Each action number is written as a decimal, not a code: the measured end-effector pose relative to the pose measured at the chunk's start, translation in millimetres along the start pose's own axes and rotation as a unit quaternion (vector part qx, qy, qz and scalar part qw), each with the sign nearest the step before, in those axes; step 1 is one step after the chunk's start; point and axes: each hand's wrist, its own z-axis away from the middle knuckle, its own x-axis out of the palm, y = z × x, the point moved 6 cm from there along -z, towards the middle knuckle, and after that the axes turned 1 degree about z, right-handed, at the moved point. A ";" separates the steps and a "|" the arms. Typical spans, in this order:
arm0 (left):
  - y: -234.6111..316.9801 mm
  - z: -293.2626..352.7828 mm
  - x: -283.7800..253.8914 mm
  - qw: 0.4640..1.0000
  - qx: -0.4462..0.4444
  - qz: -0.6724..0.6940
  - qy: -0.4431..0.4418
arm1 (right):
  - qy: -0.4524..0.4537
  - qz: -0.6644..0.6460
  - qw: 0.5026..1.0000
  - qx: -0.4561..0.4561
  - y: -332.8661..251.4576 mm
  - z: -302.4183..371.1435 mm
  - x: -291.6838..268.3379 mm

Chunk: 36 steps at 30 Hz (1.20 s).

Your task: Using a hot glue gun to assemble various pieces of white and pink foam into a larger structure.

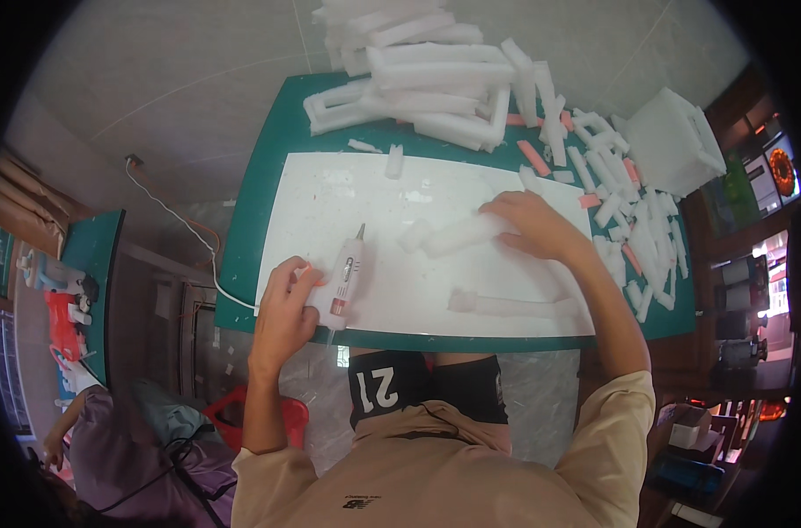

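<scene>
My left hand is wrapped around the handle of a white hot glue gun, whose metal nozzle points away from me. A clear glue stick shows at its rear end. On the right, my right hand has its fingers closed over one end of a white foam strip. Nearer to me, a second foam strip lies on the white board. Beyond it, close to the board's far edge, sits a small foam piece.
The green table bears stacked white foam frames at the back. Loose foam and pink pieces crowd its right side, beside a big foam box. A white cord runs to a wall socket. Another person's arm shows at left.
</scene>
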 end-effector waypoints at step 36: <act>88.9 6.5 -1.0 0.960 0.172 0.182 0.125 | 0.286 -0.142 0.943 0.097 -98.3 125.7 -29.2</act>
